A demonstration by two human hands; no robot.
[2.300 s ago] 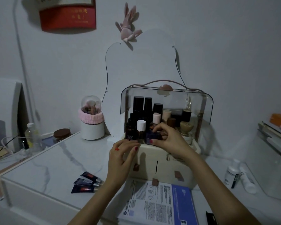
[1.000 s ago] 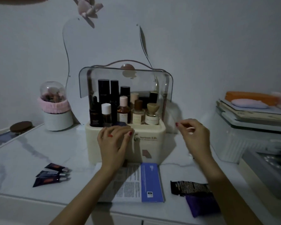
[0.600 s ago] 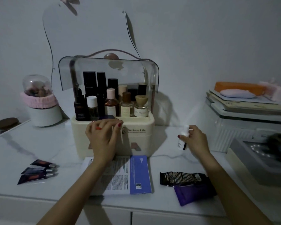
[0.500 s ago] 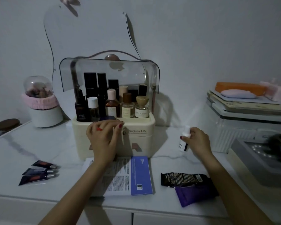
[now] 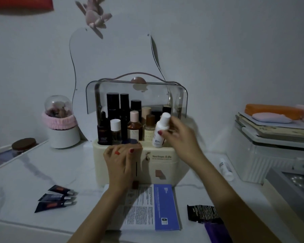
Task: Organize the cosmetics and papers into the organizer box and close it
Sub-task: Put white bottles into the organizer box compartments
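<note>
Three small tubes [image 5: 55,199] lie on the left part of the white table [image 5: 25,174], well apart from the organizer box [image 5: 165,165], and nobody touches them. More to the right, the left hand [image 5: 120,163] lies flat against the front of the box with the fingers spread and closed on nothing, the same as a moment ago; I judge it steadies the box. Below this hand, the papers [image 5: 147,207] lie just in front of the box, not yet put inside.

The change is on the right. Half a second ago the right hand [image 5: 181,137] was down at the table beside the box, around a small white bottle [image 5: 161,131]. Now this bottle is lifted to the open top of the box, at its right front corner. The thumb and fingers pinch it at the middle of its body, the cap points up and a little to the right, and the bottom is at the rim of the box, not yet between the other bottles. This means one more cosmetic is nearly stored.

Further right, another white bottle [image 5: 225,168] lies on its side on the table, and near the front edge wait a black sachet [image 5: 203,213] and a purple packet [image 5: 216,230]. The transparent lid [image 5: 179,95] is up, so closing is far.
</note>
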